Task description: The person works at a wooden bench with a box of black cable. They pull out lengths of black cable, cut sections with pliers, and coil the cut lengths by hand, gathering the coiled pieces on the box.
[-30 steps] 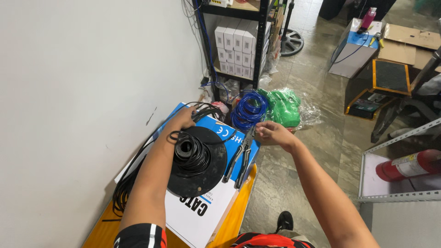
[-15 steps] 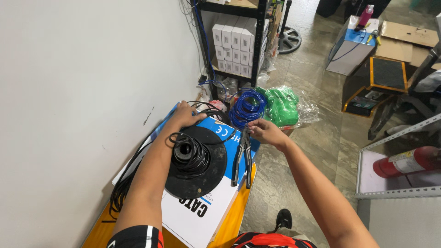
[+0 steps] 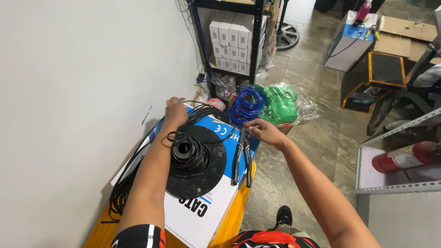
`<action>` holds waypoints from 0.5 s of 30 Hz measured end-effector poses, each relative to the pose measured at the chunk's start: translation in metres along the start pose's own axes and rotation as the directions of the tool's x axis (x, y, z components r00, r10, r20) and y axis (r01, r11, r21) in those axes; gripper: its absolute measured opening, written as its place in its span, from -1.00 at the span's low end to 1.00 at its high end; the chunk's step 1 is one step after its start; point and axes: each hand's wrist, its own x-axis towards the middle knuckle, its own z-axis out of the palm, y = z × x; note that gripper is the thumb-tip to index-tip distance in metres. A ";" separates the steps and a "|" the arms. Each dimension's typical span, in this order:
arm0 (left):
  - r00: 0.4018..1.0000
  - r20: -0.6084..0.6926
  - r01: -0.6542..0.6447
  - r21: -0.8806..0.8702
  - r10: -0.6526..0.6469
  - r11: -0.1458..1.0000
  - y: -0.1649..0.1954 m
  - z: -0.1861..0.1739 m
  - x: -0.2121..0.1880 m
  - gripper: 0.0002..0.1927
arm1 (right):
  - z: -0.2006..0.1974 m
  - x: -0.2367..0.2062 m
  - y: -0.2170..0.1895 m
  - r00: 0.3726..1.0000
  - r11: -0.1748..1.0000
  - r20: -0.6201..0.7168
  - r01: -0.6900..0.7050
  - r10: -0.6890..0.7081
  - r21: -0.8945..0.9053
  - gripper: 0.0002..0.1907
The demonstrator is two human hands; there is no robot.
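I am pinching the pliers [image 3: 242, 158] by their head with my right hand [image 3: 264, 132] at the box's [image 3: 195, 216] right edge; my left hand [image 3: 176, 111] is closing on black cable [image 3: 202, 111] at its far edge. The dangling handles may slip off.

Black cable [image 3: 193, 151] coiled on reel; pliers [image 3: 242, 158] dangling

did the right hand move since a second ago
Yes. The right hand with the pliers has drawn back from over the blue cable coil, nearer the black reel on the box.
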 end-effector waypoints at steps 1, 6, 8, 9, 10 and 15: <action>0.994 0.078 0.076 0.016 -0.077 0.997 -0.003 -0.001 0.000 -0.65 | 0.000 0.000 0.000 1.000 1.000 0.004 0.014 -0.014 -0.002 -0.66; 0.909 0.324 0.260 0.054 -0.263 0.964 -0.011 -0.007 -0.004 -0.58 | 0.001 0.000 0.004 1.000 1.000 -0.002 0.029 -0.029 -0.003 -0.66; 0.932 0.272 0.252 -0.013 -0.240 0.968 -0.011 -0.007 -0.003 -0.62 | 0.001 0.001 0.004 0.999 0.999 0.005 0.046 -0.046 -0.001 -0.66; 0.942 0.244 0.249 -0.044 -0.231 0.968 -0.011 -0.007 -0.003 -0.64 | 0.001 0.000 0.004 0.999 0.999 0.001 0.038 -0.038 -0.013 -0.65; 0.935 0.246 0.280 -0.076 -0.254 0.957 -0.011 -0.008 -0.002 -0.67 | 0.001 0.000 0.004 1.000 0.999 -0.003 0.030 -0.031 -0.026 -0.65; 0.917 0.191 0.386 -0.207 -0.350 0.899 -0.015 -0.008 0.000 -0.82 | 0.003 -0.002 -0.001 0.999 0.998 -0.006 0.047 -0.047 -0.031 -0.65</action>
